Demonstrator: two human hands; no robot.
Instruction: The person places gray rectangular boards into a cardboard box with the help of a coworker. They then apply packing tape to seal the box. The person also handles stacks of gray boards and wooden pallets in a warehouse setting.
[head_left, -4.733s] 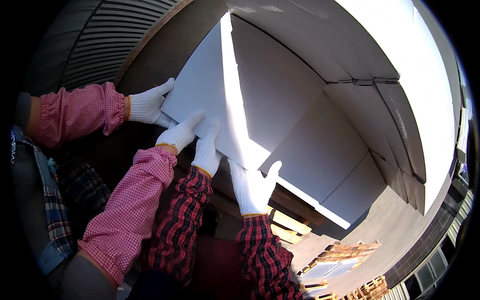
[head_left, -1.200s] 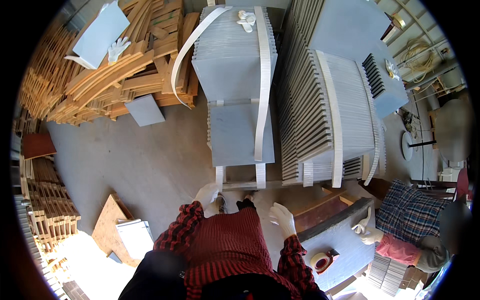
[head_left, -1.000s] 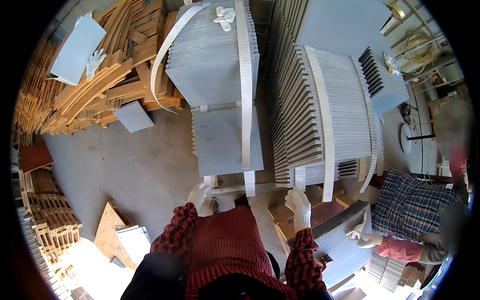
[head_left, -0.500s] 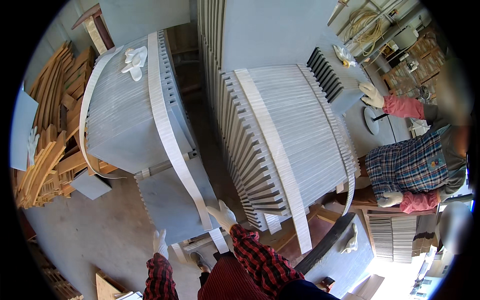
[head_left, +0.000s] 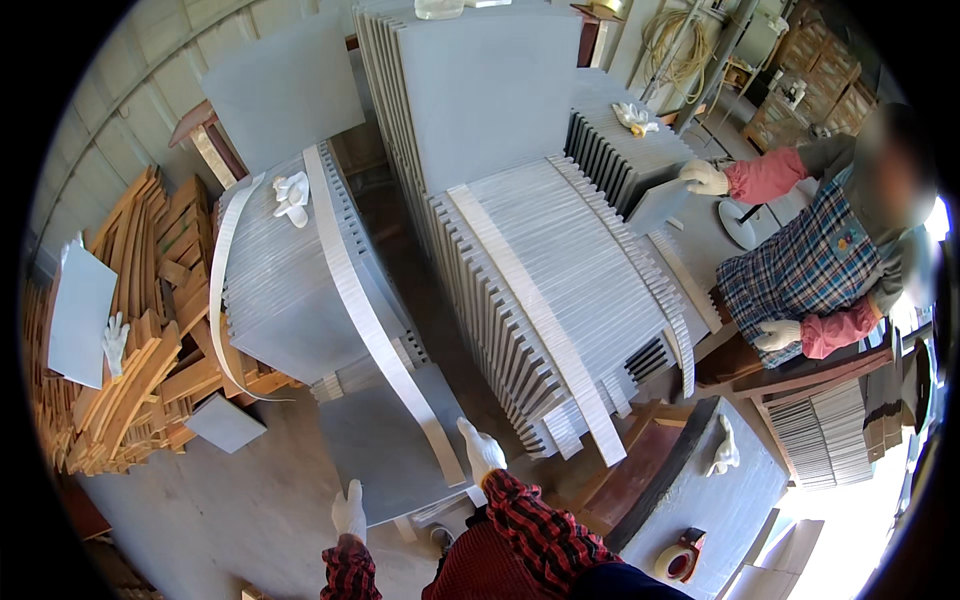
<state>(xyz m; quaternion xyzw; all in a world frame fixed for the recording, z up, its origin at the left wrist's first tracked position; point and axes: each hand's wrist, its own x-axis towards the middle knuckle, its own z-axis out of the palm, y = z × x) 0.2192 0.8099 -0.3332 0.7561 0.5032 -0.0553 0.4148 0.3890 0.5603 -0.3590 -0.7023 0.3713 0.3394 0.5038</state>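
Note:
A flat grey square panel is between my two white-gloved hands, at the near end of the left row of stacked grey panels. My left hand grips its near left edge, thumb and fingers partly hidden by the panel. My right hand is closed at its right edge, next to the loose end of a long pale strap that hangs over the panel. A second strap curls down the left side of that row.
Right of a narrow gap stands a larger panel stack with straps. A co-worker's gloved hand holds a panel by the far stack. Wood pieces are heaped at left. A tape dispenser rests on the table at right.
The view has shifted, so the scene sits differently in it. My hands stay at the panel, which now stands out from the row's edges. The co-worker has tipped a panel away from the far stack.

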